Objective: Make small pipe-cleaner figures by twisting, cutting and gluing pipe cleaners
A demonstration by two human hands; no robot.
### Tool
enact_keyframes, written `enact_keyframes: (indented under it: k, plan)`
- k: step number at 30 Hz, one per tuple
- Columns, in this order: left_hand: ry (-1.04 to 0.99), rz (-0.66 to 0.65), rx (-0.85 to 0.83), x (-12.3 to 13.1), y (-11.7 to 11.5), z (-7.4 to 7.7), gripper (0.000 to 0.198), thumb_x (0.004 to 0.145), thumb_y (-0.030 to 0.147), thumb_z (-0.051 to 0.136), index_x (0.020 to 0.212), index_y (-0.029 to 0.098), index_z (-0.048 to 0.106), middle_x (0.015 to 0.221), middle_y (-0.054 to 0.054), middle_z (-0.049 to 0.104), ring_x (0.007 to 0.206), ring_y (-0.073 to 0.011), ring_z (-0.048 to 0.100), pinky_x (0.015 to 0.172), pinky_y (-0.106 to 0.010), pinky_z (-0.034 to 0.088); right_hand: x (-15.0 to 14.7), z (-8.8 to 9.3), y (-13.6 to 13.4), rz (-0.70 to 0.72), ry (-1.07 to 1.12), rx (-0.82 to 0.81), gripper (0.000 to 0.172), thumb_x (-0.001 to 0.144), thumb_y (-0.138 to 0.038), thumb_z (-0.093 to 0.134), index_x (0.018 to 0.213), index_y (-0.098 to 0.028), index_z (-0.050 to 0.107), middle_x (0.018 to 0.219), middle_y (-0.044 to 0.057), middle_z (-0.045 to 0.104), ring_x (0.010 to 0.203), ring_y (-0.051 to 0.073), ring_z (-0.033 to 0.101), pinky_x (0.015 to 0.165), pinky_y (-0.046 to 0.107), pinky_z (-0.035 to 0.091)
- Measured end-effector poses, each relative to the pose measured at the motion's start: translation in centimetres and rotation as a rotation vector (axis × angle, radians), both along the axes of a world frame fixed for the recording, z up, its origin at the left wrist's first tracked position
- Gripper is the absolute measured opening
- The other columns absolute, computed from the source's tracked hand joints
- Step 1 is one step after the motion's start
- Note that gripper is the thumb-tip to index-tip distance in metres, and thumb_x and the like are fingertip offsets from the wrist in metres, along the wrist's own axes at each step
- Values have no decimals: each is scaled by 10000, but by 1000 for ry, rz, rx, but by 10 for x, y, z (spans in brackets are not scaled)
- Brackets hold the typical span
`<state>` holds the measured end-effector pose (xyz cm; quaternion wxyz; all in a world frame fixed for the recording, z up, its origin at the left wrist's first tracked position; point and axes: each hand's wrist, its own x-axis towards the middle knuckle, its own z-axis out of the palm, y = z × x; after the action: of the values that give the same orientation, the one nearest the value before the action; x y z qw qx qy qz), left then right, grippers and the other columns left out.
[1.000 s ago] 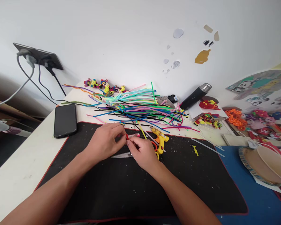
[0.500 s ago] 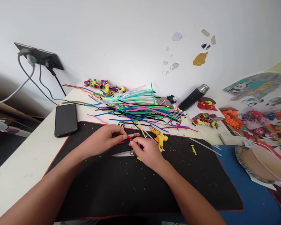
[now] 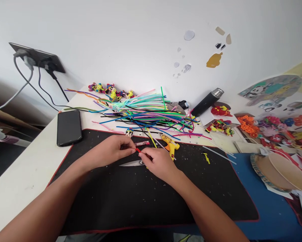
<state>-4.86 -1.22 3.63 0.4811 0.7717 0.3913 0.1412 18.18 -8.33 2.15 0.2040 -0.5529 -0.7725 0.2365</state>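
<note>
Over a black mat (image 3: 130, 201), my left hand (image 3: 110, 152) and my right hand (image 3: 159, 162) meet fingertip to fingertip. Both pinch a short red pipe cleaner piece (image 3: 138, 150) between them. Scissors (image 3: 132, 163) lie on the mat just under my right hand, blades pointing left. A yellow glue gun (image 3: 171, 145) rests right behind my right hand. A small pink-red stick (image 3: 142, 143) lies just beyond my fingertips.
A heap of coloured pipe cleaners (image 3: 145, 114) spreads behind the mat. A black phone (image 3: 69, 127) lies at the left, a black flask (image 3: 206, 102) at the back right. Small craft figures (image 3: 108, 89) line the wall. Paper plates (image 3: 279, 171) and flowers sit at the right.
The red piece showed more between my fingers half a second ago; now only a short bit shows. My hands stay together and have shifted slightly. The head view has drifted a little.
</note>
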Motion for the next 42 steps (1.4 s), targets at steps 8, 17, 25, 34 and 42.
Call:
enact_keyframes:
  k: [8, 17, 25, 34, 42]
  plan:
    - [-12, 40, 14, 0, 2, 0, 362, 927, 563, 636, 926, 228, 773, 837, -20, 739, 760, -210, 634, 671, -280, 462, 2, -2, 0, 50, -61, 35, 259, 1052, -256, 616, 819, -213, 719, 719, 3, 711, 653, 154, 610, 633, 290, 310]
    - [60, -19, -27, -1, 2, -2, 349, 927, 535, 612, 954, 223, 767, 885, -28, 764, 806, -224, 664, 690, -283, 470, 1, -2, -1, 84, -132, 69, 263, 1059, -269, 616, 832, -204, 729, 733, 16, 742, 657, 162, 637, 628, 310, 277]
    - [72, -44, -8, 2, -1, -1, 278, 906, 461, 607, 900, 219, 745, 812, -3, 728, 723, -188, 613, 625, -252, 431, 1, 2, 0, 84, -154, 35, 229, 1063, -274, 616, 907, -207, 770, 812, 33, 787, 713, 177, 681, 642, 300, 338]
    - [3, 6, -12, 4, -1, -4, 179, 856, 382, 644, 862, 219, 717, 793, 4, 694, 718, -182, 598, 630, -247, 448, -3, 8, 1, 0, 30, -21, 164, 1044, -269, 641, 969, -242, 785, 838, 7, 789, 746, 178, 686, 678, 283, 384]
    - [-226, 255, -92, 21, -8, -1, 302, 839, 494, 709, 804, 195, 701, 766, -19, 684, 707, -177, 587, 661, -275, 472, -17, 2, 3, -197, 412, -136, 215, 999, -352, 624, 901, -214, 757, 611, -43, 563, 537, 127, 450, 544, 273, 325]
